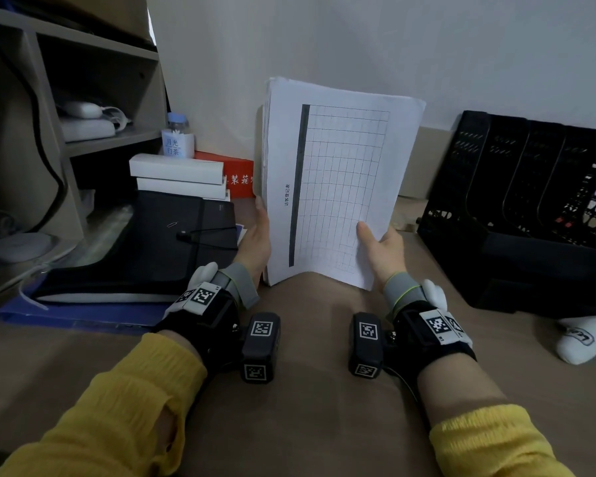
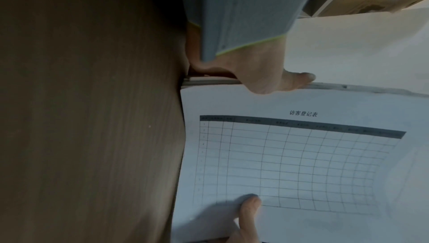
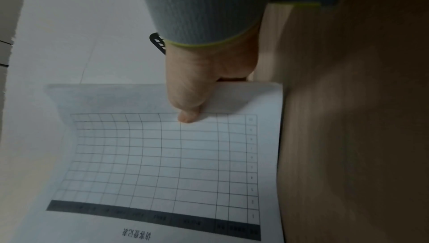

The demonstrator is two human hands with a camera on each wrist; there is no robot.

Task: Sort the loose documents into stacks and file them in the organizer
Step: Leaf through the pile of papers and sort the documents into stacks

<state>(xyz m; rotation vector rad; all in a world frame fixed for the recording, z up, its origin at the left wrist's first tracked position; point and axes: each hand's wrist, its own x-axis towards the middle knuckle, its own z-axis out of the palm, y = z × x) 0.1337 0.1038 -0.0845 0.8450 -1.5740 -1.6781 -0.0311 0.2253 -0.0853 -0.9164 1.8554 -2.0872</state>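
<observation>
The stack of documents (image 1: 338, 187) stands on its lower edge on the brown surface (image 1: 307, 425), held upright between both hands with its long axis running up and slightly away from the person, the printed grid sheet facing them. The left hand (image 1: 257, 242) clasps the stack's left edge, fingers behind it and out of sight; the right hand (image 1: 382, 247) grips the lower right corner, its thumb pressed on the front sheet. The black organizer (image 1: 516, 215) sits to the right, well apart from the papers, its slots opening upward and toward the left, so the right hand is the nearer one and the stack would, I judge, have to swing right and tip to enter a slot. To the left lie a black folder (image 1: 145, 246) on a blue sheet, two white boxes (image 1: 178, 177) with a small bottle (image 1: 178, 137) on top, and a red box (image 1: 238, 177) against the pale wall. A wooden shelf unit (image 1: 93, 80) fills the far left. A white-socked foot (image 1: 582, 339) shows below the organizer.
</observation>
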